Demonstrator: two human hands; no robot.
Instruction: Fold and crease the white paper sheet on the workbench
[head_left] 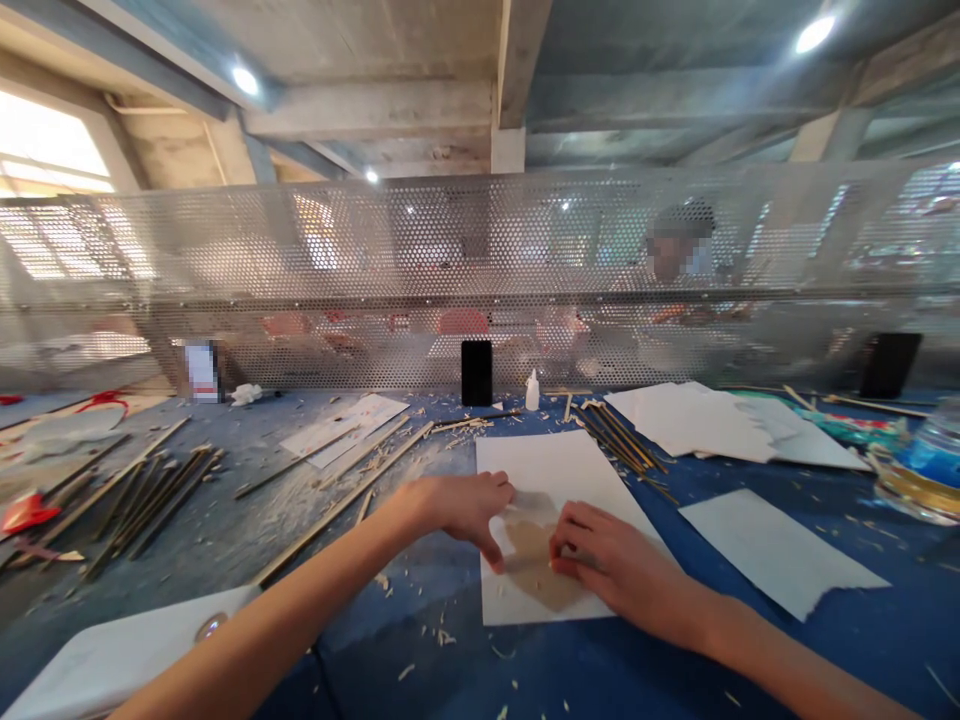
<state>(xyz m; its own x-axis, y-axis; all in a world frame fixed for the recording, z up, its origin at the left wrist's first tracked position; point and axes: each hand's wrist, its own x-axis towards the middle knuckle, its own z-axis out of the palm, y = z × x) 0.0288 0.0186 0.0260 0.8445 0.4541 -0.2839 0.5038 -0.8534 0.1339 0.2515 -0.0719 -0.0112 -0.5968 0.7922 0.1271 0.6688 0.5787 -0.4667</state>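
Observation:
A white sheet of paper (529, 460) lies on the blue table in front of me, with the shadows of both hands across it. My left hand (469, 510) is over the sheet's left edge, its thumb spread away from the fingers and nothing visible in it. Over the right half of the sheet, my right hand (607, 555) has its fingers curled in toward the thumb. Whatever may be between those fingertips is too small or hidden to make out. Pale shavings are scattered on the table around the sheet.
Thin sticks (619, 435) lie behind the paper, and more dark sticks (165, 500) on the left. A small white bottle (532, 390) and a black phone (476, 373) stand by the perforated metal screen (390, 260). Stacked papers (690, 420) and a torn sheet (780, 550) are right.

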